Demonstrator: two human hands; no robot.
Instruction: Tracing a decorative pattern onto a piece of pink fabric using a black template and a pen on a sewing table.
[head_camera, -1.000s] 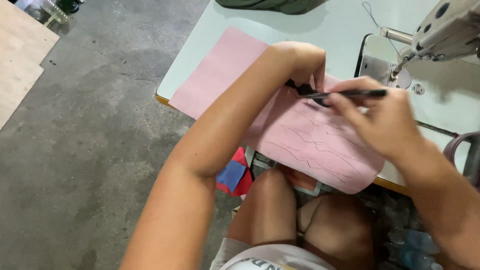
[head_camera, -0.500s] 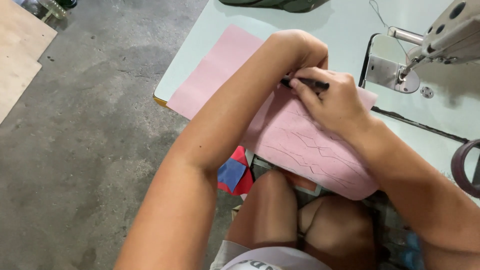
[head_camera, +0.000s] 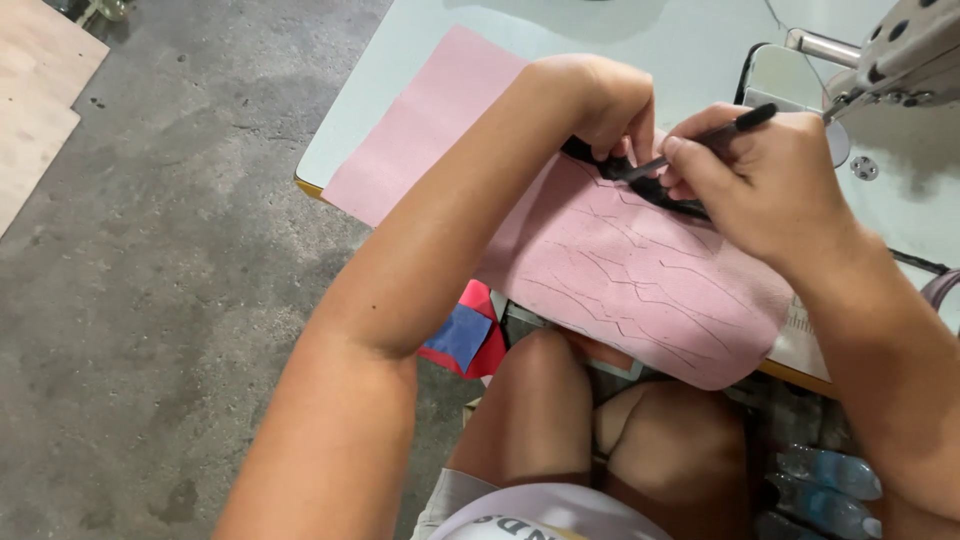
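In the upper middle of the frame, the left hand (head_camera: 600, 100) presses its curled fingers down on a small black piece (head_camera: 600, 165) lying on the pink sheet (head_camera: 640, 280). The right hand (head_camera: 770, 185) pinches a black pen (head_camera: 710, 135), its tip touching the black piece. The pink sheet lies on the pale table (head_camera: 500, 25), beside the sewing machine (head_camera: 910, 50) at upper right.

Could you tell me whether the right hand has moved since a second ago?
Yes. The right hand with its pen came in leftward, away from the sewing machine, toward the left hand.
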